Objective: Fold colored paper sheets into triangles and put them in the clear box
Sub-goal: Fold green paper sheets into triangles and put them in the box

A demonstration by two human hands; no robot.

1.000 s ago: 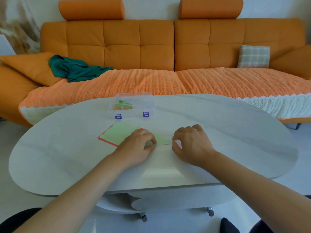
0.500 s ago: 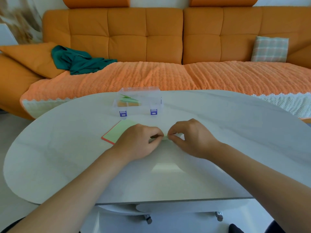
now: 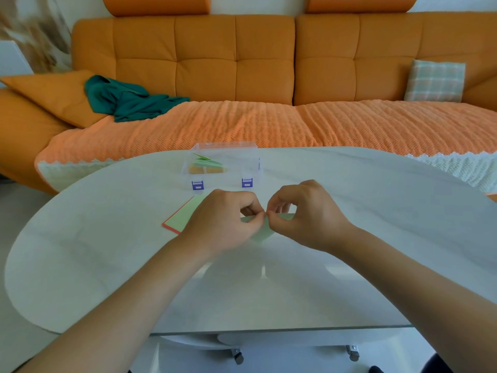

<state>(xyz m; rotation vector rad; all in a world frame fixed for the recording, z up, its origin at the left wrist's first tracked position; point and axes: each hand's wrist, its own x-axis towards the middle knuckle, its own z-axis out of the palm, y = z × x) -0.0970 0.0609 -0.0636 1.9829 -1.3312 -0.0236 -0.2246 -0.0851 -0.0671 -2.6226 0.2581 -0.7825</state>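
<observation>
Head view: above a white table [image 3: 107,265], the left hand [image 3: 223,220] and right hand [image 3: 309,215] each pinch a pale green sheet [image 3: 262,232]. Its held edge runs left to right and a corner points toward the person. The clear box [image 3: 252,157] sits beyond it.

Head view: a single wide-angle camera worn on the person's head looks forward and down across the pale oval tabletop [image 3: 107,265]. It sits close enough that both forearms enter from the bottom edge. The left hand [image 3: 223,222] and right hand [image 3: 309,216] meet on a green paper sheet [image 3: 261,234] at centre frame. Beyond the tabletop's far rim, an orange sofa [image 3: 234,63] faces the lens.
</observation>
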